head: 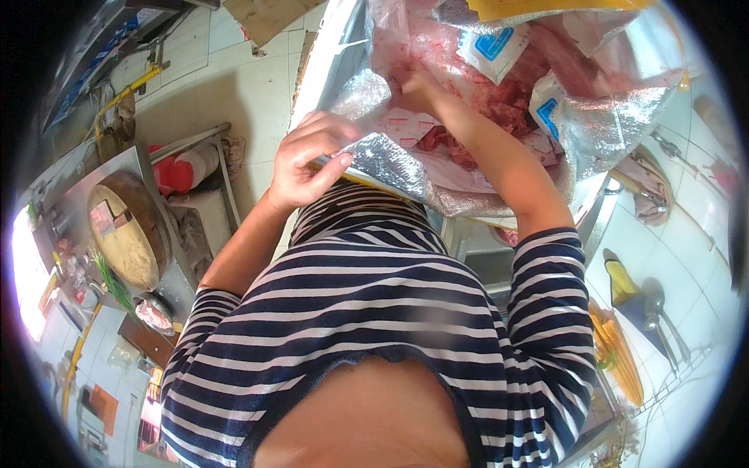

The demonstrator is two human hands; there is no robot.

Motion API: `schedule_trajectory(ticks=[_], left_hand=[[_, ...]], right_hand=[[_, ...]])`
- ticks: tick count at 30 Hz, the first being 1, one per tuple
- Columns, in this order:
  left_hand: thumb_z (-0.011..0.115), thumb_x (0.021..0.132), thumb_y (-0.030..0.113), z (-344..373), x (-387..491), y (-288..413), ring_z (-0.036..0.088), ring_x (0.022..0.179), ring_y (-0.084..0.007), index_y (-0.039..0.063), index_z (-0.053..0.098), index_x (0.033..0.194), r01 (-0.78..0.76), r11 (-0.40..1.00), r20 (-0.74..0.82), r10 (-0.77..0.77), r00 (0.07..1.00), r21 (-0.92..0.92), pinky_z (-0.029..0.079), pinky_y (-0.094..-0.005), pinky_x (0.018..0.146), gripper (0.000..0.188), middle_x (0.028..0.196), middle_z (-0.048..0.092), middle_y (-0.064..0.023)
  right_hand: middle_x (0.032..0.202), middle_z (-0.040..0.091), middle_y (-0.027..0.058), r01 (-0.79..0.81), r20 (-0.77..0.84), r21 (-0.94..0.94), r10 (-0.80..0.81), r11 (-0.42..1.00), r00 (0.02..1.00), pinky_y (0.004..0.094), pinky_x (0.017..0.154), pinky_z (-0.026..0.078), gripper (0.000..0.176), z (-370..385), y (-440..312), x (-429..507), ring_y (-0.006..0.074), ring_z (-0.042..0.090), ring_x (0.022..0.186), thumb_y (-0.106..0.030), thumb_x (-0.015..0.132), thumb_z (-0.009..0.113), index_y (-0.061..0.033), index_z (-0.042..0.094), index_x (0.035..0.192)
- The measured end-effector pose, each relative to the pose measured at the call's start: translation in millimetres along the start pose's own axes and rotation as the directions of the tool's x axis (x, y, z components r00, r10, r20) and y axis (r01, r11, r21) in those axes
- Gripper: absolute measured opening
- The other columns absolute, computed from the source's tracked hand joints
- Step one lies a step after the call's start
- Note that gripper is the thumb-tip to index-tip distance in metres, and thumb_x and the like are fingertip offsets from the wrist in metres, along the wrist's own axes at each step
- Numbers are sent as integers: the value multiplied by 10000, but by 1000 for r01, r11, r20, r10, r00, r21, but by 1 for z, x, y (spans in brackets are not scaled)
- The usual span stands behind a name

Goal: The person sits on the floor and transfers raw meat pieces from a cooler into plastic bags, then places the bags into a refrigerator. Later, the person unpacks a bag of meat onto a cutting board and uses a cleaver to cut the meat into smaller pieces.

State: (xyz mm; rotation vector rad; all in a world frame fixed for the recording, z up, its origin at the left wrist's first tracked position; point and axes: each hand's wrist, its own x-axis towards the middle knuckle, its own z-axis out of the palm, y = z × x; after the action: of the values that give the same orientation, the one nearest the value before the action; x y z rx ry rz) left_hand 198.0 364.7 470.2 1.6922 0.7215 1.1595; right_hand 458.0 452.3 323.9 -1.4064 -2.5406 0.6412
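An open box [316, 76], lined with a silver foil insulating bag [398, 167], stands in front of me. Raw red meat [503, 108] lies inside, partly under clear plastic. On top of the meat are white packets, one with a blue print [491, 50] and another near the right wall [547, 105]. My left hand [313, 158] is at the box's near left rim, fingers bent and thumb by the foil edge; whether it grips the foil is unclear. My right hand [416, 90] reaches down into the bag against the meat and plastic. Its fingertips are hidden.
To the left, a round wooden chopping block [126, 234] carries a cleaver [111, 216] on a metal counter. A bowl of meat [153, 316] and green stalks [114, 284] are close by. Ladles [655, 304] hang on the tiled wall at right. Cardboard [263, 20] lies on the floor.
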Motion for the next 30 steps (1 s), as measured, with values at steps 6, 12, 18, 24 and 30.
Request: schedule_trajectory(ticks=[6, 12, 18, 24, 30], left_hand=[[635, 749, 1, 2, 0, 2, 602, 815, -267, 25, 550, 706, 3, 1000, -15, -3, 1000, -12, 426, -357, 752, 98, 852, 634, -115], [635, 743, -9, 1, -1, 3, 598, 805, -267, 17, 538, 702, 2, 1000, -20, -3, 1000, -12, 428, -358, 748, 108, 856, 634, -123], [634, 739, -23, 4, 1, 1, 587, 794, -271, 10, 518, 696, 4, 1000, -12, -5, 1000, -16, 429, -356, 750, 128, 853, 625, -137], [632, 743, -24, 3, -5, -2, 584, 842, -287, -1, 503, 710, 40, 999, 2, -40, 999, -26, 424, -369, 785, 135, 882, 608, -144], [600, 879, 259, -15, 28, 18, 591, 886, -270, -43, 594, 872, 279, 958, 343, -283, 896, 62, 448, -351, 803, 302, 942, 631, -161]], right_hand=[[1107, 585, 192, -79, -96, -416, 43, 906, 994, 395, 890, 444, 535, -18, -69, -5, 352, 546, 1049, -232, 703, 677, -54, 534, 1187], [1130, 572, 202, -312, 225, -28, 310, 950, 923, 400, 938, 421, 687, -27, -79, 1, 319, 547, 1084, -195, 630, 755, -49, 490, 1247], [970, 622, 122, -253, 372, 258, 145, 932, 917, 322, 752, 478, 371, -19, -20, 23, 214, 605, 854, -120, 722, 674, -34, 571, 1068], [866, 599, 19, -499, 484, 628, 202, 598, 852, 226, 660, 451, 203, -160, -24, -45, 85, 551, 781, -129, 816, 642, -37, 555, 975], [949, 578, 63, -360, -54, 890, 848, 280, 527, 233, 745, 459, 236, -274, -54, -259, 148, 581, 851, -34, 829, 594, -7, 541, 1057]])
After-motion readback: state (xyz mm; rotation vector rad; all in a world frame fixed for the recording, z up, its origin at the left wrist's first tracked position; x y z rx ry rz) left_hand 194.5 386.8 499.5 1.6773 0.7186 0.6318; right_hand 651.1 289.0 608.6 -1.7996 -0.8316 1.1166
